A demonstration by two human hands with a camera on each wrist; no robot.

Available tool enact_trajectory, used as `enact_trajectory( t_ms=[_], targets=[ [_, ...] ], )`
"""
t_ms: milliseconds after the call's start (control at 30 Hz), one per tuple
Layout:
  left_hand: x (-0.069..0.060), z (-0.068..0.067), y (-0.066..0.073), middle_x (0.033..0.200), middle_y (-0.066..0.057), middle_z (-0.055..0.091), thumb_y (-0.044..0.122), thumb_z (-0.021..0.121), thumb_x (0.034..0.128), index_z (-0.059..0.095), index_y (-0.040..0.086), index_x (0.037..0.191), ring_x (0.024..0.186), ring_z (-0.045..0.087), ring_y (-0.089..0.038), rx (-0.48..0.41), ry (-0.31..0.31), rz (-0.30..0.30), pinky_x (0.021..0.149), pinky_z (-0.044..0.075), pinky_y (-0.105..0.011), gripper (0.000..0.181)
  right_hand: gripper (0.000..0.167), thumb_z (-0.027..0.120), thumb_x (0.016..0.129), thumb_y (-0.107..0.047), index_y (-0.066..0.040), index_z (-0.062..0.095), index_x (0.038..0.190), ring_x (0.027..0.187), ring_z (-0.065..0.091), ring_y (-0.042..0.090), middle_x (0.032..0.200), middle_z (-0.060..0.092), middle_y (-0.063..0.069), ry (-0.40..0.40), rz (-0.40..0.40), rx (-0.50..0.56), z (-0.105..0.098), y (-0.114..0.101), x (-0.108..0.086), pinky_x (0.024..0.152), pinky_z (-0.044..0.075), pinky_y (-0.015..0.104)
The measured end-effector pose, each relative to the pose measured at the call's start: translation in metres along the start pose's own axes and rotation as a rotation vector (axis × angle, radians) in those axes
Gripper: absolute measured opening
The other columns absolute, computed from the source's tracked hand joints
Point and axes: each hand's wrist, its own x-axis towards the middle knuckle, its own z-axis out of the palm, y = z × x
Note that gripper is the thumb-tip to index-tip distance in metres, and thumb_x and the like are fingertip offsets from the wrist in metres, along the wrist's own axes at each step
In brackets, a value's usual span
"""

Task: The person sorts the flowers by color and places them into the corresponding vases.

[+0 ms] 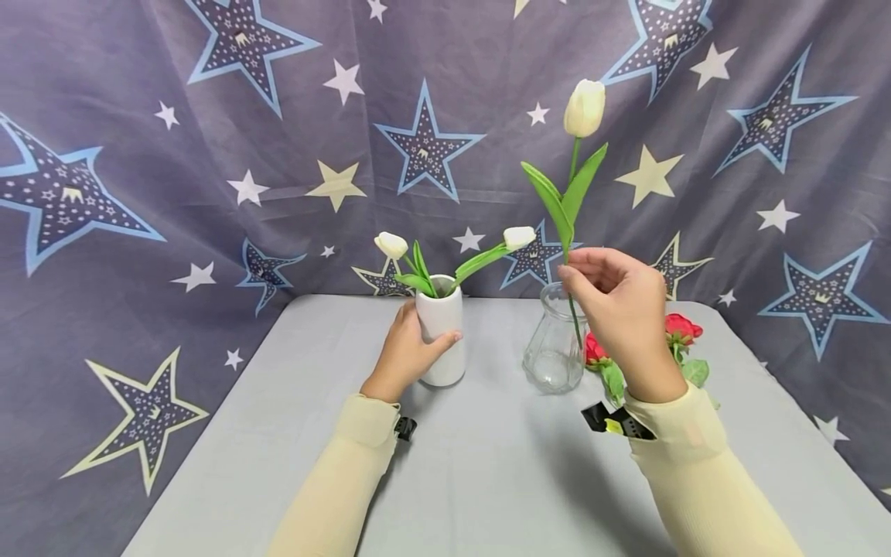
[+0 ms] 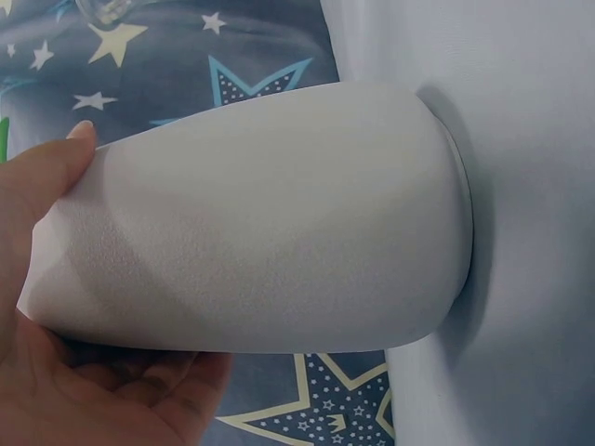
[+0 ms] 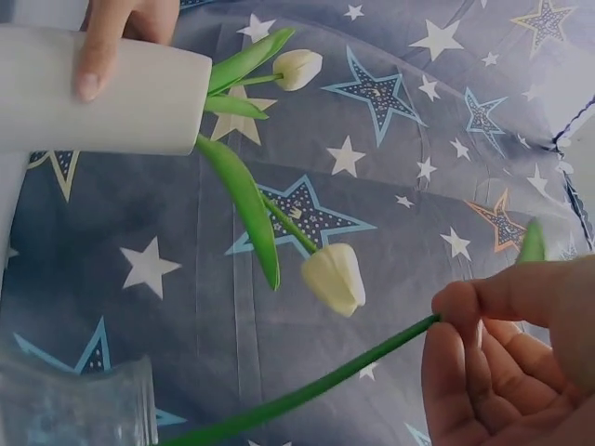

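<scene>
My left hand (image 1: 407,344) grips a white vase (image 1: 445,340), thumb across its front and fingers behind. Two white tulips (image 1: 391,245) lean out of its mouth, one to each side. Between thumb and fingertips, my right hand (image 1: 619,302) pinches the green stem of another white tulip (image 1: 585,108), held upright with its bloom high. The lower stem overlaps the clear glass vase (image 1: 550,360); whether its end is inside, I cannot tell. In the right wrist view the stem (image 3: 307,400) runs to the glass vase's rim (image 3: 144,409).
Red roses (image 1: 682,328) with green leaves lie on the table at the right, partly hidden behind my right hand and wrist. A grey cloth covers the table (image 1: 459,480). Behind it hangs a star-patterned curtain (image 1: 445,62).
</scene>
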Motion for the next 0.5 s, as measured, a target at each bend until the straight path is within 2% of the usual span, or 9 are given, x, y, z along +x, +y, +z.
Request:
enact_trajectory(
  t_ms=[100, 267, 500],
  targets=[
    [-0.001, 0.000, 0.000, 0.143, -0.016, 0.049, 0.051, 0.080, 0.0882, 0.034, 0.006, 0.156, 0.125, 0.055, -0.033, -0.009, -0.001, 0.001, 0.105, 0.049, -0.054, 0.094, 0.016, 0.084, 0.088, -0.021, -0.010, 0.081, 0.100, 0.070, 0.072, 0.009, 0.085, 0.078, 0.002, 0.013, 0.007, 0.044, 0.004, 0.003, 0.003, 0.064, 0.056, 0.018],
    [-0.002, 0.001, 0.000, 0.142, -0.016, 0.049, 0.053, 0.079, 0.0879, 0.034, 0.006, 0.156, 0.124, 0.056, -0.034, -0.016, -0.001, 0.003, 0.103, 0.050, -0.055, 0.094, 0.015, 0.085, 0.087, -0.017, -0.007, 0.082, 0.098, 0.067, 0.069, 0.007, 0.080, 0.077, 0.001, 0.036, 0.022, 0.074, 0.009, -0.004, 0.005, 0.060, 0.053, 0.017],
    [-0.001, 0.000, -0.001, 0.142, -0.015, 0.049, 0.054, 0.079, 0.0872, 0.034, 0.006, 0.156, 0.124, 0.056, -0.033, -0.010, 0.002, 0.000, 0.103, 0.050, -0.054, 0.095, 0.014, 0.081, 0.090, -0.015, -0.003, 0.082, 0.098, 0.060, 0.059, 0.013, 0.077, 0.075, 0.012, 0.043, 0.032, 0.091, 0.012, -0.028, 0.005, 0.052, 0.043, 0.020]
  ],
)
